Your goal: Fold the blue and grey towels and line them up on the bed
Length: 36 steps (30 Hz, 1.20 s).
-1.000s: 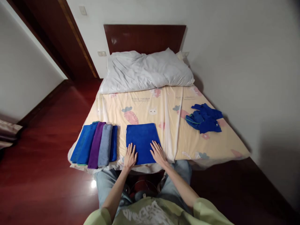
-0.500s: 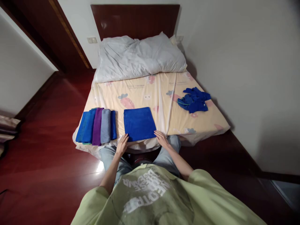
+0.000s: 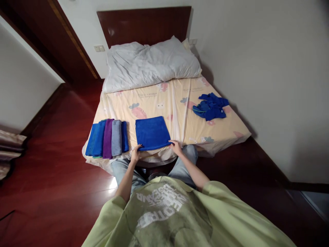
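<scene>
– So, from the left, starting where?
– Past the folded cloths [image 3: 107, 139] at near left, to the left hand [image 3: 135, 153]: closed on the near left corner of a blue cloth [image 3: 153, 132], flat on the near part of the bed [image 3: 118, 106].
– Likely to handle how?
– Probably light, soft, limp; hardly slippery or fragile. Best taken by both near corners, against sagging.
– Then?
– On to the right hand [image 3: 176, 147]: pinching the near right corner. Lastly, far right, to a rumpled blue heap [image 3: 210, 106].
</scene>
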### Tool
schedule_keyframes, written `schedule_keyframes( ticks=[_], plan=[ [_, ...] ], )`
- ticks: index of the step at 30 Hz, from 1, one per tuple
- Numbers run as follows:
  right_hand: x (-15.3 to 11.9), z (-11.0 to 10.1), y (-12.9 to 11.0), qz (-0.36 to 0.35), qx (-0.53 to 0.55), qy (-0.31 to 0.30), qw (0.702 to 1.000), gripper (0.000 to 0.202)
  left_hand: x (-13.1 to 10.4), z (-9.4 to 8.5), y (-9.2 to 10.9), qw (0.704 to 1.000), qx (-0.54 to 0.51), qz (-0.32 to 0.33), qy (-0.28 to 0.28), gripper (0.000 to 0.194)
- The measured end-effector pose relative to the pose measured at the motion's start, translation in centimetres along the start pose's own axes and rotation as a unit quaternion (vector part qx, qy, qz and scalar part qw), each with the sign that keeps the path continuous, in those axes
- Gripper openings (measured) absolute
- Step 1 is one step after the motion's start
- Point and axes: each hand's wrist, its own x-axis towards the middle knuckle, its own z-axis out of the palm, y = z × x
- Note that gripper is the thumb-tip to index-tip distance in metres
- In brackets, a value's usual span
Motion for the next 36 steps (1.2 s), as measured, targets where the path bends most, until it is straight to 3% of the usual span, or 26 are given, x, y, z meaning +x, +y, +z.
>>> schedule_keyframes(
  ticks=[7,12,22,36],
  plan=[
    [0.2,0.1,-0.6,0.059,0.101,-0.011,0.993,0.04,0.5,-0.4,-0.3,0.996,-0.056,-0.047,0.042,0.048],
    [1.1,-0.3,0.0,0.062,0.092,0.031,0.993,0.029,0.3,-0.2,-0.4,0.991,-0.049,-0.093,0.084,0.03],
    [3.1,1.4,0.7,0.108,0.068,0.078,0.989,0.04,1.4,-0.2,0.4,0.986,-0.026,-0.124,0.111,0.027],
    [3.9,2.3,0.6,0.134,0.02,0.106,0.985,0.039,1.4,0.6,-0.5,0.984,0.008,-0.136,0.114,0.03]
  ],
)
